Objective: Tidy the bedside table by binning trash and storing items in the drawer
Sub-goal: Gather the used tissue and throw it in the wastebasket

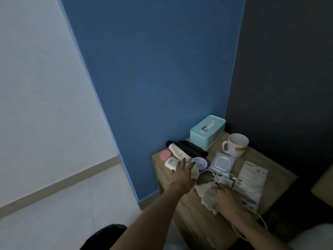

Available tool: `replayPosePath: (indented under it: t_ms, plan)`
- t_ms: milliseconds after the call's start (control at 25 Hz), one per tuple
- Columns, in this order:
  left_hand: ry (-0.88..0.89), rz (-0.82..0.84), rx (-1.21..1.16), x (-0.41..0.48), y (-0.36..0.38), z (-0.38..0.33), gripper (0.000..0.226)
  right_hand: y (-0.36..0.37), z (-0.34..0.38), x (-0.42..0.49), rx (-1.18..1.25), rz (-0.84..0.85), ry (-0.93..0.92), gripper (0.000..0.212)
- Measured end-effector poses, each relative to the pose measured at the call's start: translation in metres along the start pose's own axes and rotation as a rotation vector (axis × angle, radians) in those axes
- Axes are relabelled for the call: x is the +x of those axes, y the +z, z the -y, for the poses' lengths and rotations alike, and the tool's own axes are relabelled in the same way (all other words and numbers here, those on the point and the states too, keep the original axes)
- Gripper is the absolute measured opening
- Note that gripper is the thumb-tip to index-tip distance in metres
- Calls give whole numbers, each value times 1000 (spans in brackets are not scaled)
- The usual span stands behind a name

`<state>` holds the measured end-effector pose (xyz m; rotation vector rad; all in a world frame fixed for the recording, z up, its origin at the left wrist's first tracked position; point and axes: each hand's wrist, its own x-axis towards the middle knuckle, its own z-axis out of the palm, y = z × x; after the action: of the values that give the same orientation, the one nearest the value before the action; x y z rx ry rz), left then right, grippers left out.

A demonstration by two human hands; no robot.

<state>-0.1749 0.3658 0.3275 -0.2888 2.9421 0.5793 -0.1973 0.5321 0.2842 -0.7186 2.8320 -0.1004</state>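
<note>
The wooden bedside table stands in the corner, crowded with items. My left hand hovers with fingers spread over a pale crumpled piece, beside a small white bottle and a round purple-lidded jar. My right hand lies flat on a crumpled white tissue near the front edge. A white wipes pack, a white charger cable and a printed paper packet lie nearby.
At the back stand a teal tissue box, a white mug, black tubes, a cream tube and a pink jar. Drawer fronts face the lower left. A dark object sits on the floor.
</note>
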Motion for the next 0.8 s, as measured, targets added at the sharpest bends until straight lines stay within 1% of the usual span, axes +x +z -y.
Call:
replayPosePath:
  t_ms: [120,280,320,360,440,520,560,640,800]
  plan:
    - [-11,9,5,3,9,4,63,7,3,4,-46,-34,-12,59]
    - [5,-8,48,5,13,9,46,25,4,13,-94,-37,-20,69]
    - [11,-19,58,5,14,9,42,31,3,15,-110,-21,-15,67]
    - [13,-31,61,4,15,9,39,35,1,17,-105,-10,-11,60]
    - [21,-65,45,3,14,9,34,36,1,20,-71,0,-16,41]
    - [38,-96,10,0,12,11,31,26,0,21,12,-11,-19,32]
    - [42,-117,-17,-3,7,12,29,16,0,20,62,-37,-17,31]
    - [35,-185,-81,-11,-10,15,29,-15,3,20,116,-140,-37,28]
    - [3,-377,-171,-33,-65,21,31,-92,36,26,44,-408,-153,34]
